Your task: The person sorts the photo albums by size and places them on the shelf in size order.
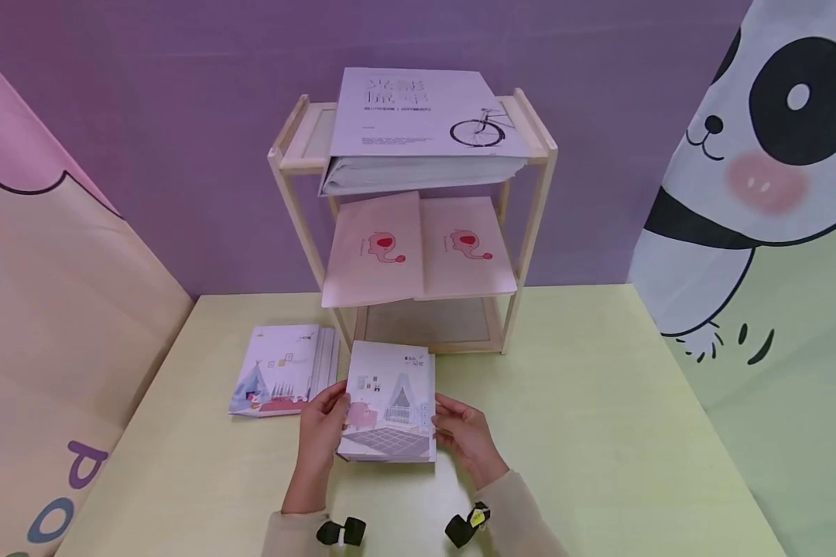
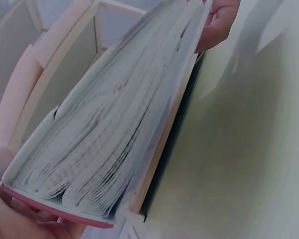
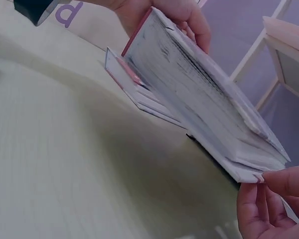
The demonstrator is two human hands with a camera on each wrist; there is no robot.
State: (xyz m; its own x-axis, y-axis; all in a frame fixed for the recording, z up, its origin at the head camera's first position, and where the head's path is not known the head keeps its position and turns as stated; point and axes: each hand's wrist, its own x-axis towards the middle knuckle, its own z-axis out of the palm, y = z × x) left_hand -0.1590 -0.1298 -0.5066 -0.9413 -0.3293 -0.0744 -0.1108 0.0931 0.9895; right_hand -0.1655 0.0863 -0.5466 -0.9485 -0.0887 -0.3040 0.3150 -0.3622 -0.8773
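Observation:
Between my two hands is a thick white hardcover book (image 1: 388, 406), its cover printed with a tent and a pink animal. My left hand (image 1: 323, 425) grips its left side, thumb on the front cover. At the opposite edge, my right hand (image 1: 467, 437) pinches the cover between thumb and fingers. The left wrist view looks along the book's page edges (image 2: 99, 119), bulging in loose bundles, with a reddish spine at the left-hand end. In the right wrist view the book (image 3: 204, 94) is tilted above the table, its cover corner between my right thumb and fingers.
A similar book with a tent picture (image 1: 279, 371) lies on the table (image 1: 599, 433) to the left. Behind stands a wooden rack (image 1: 529, 224). A large white book with a bicycle (image 1: 425, 116) is on its top, and two pink elephant booklets (image 1: 376, 271) lie on its middle shelf.

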